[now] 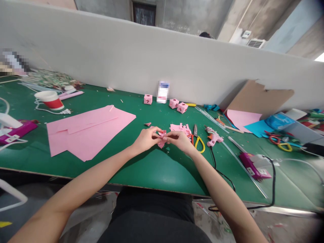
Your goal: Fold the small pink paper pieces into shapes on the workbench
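Near the middle of the green table, my left hand (146, 139) and my right hand (178, 140) pinch a small folded pink paper piece (161, 143) between them, just above the surface. Both hands are closed on it, fingertips almost touching. A pile of cut pink strips (178, 128) lies behind my right hand. One small pink scrap (147, 124) is behind my left hand. Farther back stand pink paper cubes with cut-out openings, one on the left (148, 99) and two side by side (182, 107). Large pink sheets (88, 131) lie at the left.
Yellow-handled pliers (199, 143) and a pink glue gun (214, 139) with a black cord lie right of my hands. A magenta power strip (254, 166) is farther right. A red and white paper cup (50, 100) stands at the left. A white partition (113, 57) borders the table (152, 172).
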The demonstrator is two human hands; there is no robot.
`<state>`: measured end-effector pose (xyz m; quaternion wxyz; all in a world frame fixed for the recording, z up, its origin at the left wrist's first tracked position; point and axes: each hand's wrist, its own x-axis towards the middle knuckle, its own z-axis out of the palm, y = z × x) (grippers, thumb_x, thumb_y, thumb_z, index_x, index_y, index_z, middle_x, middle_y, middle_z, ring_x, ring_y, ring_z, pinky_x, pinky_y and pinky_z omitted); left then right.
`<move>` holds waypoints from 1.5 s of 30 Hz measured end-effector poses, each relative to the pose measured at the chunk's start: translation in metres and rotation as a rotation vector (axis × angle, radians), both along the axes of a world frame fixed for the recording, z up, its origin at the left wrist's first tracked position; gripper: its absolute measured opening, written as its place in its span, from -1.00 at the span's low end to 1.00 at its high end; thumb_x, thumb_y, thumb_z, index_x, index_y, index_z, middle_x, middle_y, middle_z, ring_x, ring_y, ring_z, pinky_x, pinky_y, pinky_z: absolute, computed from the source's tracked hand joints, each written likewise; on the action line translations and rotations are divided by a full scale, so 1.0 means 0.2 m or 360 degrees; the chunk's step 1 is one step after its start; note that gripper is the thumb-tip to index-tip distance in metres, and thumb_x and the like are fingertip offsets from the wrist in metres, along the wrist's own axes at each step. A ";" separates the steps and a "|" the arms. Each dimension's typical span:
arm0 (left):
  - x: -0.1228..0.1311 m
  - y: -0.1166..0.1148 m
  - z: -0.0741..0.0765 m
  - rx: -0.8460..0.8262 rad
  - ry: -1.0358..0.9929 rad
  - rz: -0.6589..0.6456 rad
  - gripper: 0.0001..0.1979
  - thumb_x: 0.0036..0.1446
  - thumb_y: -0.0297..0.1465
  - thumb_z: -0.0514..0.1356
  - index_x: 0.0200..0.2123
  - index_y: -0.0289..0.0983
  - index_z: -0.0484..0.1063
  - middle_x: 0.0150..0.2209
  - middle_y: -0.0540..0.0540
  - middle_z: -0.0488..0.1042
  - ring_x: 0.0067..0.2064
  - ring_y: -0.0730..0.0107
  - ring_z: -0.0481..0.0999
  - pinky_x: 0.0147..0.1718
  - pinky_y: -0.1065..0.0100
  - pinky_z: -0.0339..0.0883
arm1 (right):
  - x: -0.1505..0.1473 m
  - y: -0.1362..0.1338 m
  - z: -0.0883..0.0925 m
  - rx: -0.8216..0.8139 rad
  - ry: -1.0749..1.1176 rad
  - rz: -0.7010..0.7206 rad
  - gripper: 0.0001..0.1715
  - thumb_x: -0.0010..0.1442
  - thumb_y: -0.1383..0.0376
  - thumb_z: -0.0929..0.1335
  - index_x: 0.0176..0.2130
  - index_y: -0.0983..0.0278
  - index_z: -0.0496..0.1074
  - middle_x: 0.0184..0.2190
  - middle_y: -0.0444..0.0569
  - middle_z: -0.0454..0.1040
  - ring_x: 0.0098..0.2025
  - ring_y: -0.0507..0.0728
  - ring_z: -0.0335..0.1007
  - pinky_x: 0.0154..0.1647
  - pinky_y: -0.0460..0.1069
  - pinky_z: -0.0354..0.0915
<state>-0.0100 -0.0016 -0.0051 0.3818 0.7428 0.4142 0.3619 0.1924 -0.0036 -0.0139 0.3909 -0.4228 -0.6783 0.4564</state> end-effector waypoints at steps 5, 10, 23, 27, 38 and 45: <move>0.00 0.01 -0.01 0.0025 0.0049 0.0019 -0.72 0.04 -0.34 0.30 -0.14 -0.20 0.45 -0.33 -0.07 0.65 -0.24 0.17 0.66 -0.19 0.27 0.48 | -0.03 -0.04 0.02 0.0503 -0.0389 -0.0108 -0.72 0.18 0.09 0.40 -0.31 0.25 0.57 -0.40 -0.03 0.57 -0.40 0.08 0.45 -0.32 0.01 0.38; 0.01 0.00 -0.02 0.0003 0.0064 0.0053 -0.72 0.05 -0.38 0.28 -0.12 -0.20 0.45 -0.37 -0.04 0.65 -0.25 0.20 0.66 -0.19 0.28 0.48 | -0.06 -0.06 0.02 0.0926 -0.0685 -0.0125 -0.77 0.30 0.23 0.30 -0.34 0.25 0.48 -0.40 -0.02 0.46 -0.41 0.08 0.36 -0.37 -0.01 0.29; 0.04 -0.04 0.03 0.0329 -0.0137 0.0205 -0.70 0.12 -0.43 0.21 -0.04 -0.25 0.37 -0.26 -0.07 0.63 -0.27 0.34 0.64 -0.23 0.35 0.51 | -0.12 -0.10 0.01 0.0974 -0.0746 -0.0386 -0.80 0.28 0.25 0.25 -0.40 0.23 0.27 -0.45 -0.07 0.35 -0.43 0.08 0.26 -0.43 -0.03 0.15; 0.05 -0.04 0.02 0.0469 -0.0072 0.0151 -0.69 0.14 -0.46 0.19 -0.02 -0.24 0.36 -0.24 -0.06 0.63 -0.24 0.35 0.63 -0.23 0.36 0.51 | -0.14 -0.10 0.00 0.0745 -0.0578 -0.0384 -0.76 0.24 0.25 0.26 -0.47 0.23 0.22 -0.56 -0.16 0.30 -0.54 0.01 0.19 -0.51 -0.08 0.07; 0.02 0.01 -0.01 0.0134 -0.0262 0.0151 -0.64 0.12 -0.33 0.25 -0.02 -0.23 0.31 -0.26 -0.09 0.62 -0.21 0.26 0.64 -0.17 0.27 0.51 | -0.07 -0.05 0.04 0.0200 -0.0281 -0.0341 -0.55 0.08 -0.06 0.41 -0.41 0.28 0.51 -0.51 -0.08 0.50 -0.48 0.05 0.33 -0.48 -0.07 0.21; 0.01 0.00 -0.01 0.0062 -0.0142 0.0066 -0.59 0.11 -0.28 0.28 0.01 -0.22 0.30 -0.25 -0.11 0.63 -0.24 0.22 0.65 -0.19 0.26 0.49 | 0.00 0.01 0.03 0.0122 -0.0016 -0.0197 -0.59 0.10 -0.01 0.42 -0.26 0.25 0.61 -0.44 -0.06 0.54 -0.45 0.04 0.33 -0.45 -0.06 0.23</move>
